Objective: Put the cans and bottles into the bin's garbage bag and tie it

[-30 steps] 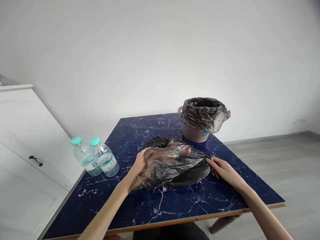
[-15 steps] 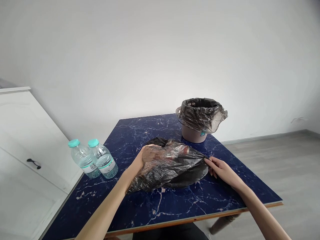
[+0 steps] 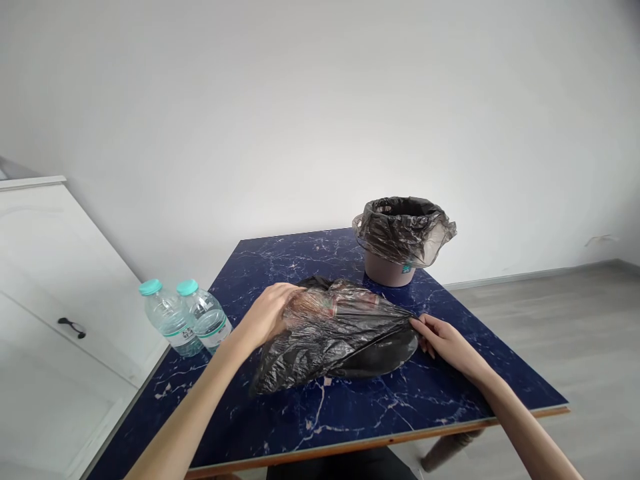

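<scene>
A thin black plastic bag (image 3: 345, 340) lies spread over the table, partly see-through. Inside it shows a lying object with red and pale bands (image 3: 356, 305), probably a bottle, blurred by the film. My left hand (image 3: 270, 312) is at the bag's left opening, fingers stretched toward the object, their tips partly behind the film. My right hand (image 3: 443, 340) pinches the bag's right corner between thumb and fingers and pulls the film taut.
Two clear water bottles with turquoise caps (image 3: 165, 320) stand at the table's left edge. Farther back on the right is a bin (image 3: 390, 270) lined with a black bag. The blue marbled table (image 3: 280, 257) stands between a white cabinet (image 3: 60, 280) and grey floor.
My left hand has drawn back leftward, out of the bag's opening for the most part. My right hand keeps its pinch on the corner.
</scene>
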Motion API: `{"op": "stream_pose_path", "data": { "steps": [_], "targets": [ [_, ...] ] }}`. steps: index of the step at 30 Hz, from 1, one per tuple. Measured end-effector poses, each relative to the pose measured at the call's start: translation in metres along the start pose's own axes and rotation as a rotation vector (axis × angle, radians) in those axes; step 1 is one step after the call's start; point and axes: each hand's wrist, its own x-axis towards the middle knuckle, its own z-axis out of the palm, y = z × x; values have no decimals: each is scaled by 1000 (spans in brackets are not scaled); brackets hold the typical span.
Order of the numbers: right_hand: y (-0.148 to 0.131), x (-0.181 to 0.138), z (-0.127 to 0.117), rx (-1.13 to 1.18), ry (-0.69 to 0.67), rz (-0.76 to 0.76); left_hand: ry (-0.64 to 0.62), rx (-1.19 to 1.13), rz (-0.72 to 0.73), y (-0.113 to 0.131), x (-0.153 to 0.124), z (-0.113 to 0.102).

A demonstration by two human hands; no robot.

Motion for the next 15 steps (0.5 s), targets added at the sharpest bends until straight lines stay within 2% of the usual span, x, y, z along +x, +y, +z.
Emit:
{"op": "stream_pose_path", "data": {
  "steps": [5, 8, 11, 15],
  "targets": [
    [2, 1, 0, -4, 23, -10, -89, 275, -120, 23, -7, -71],
    [3, 0, 0, -6, 26, -12, -101, 417, -193, 39, -6, -102],
    [3, 0, 2, -12, 28, -13, -177, 598, -327, 50, 4, -116],
    [4, 0, 2, -20, 31, -12, -318, 758, -457, 46, 34, -110]
  ]
}}
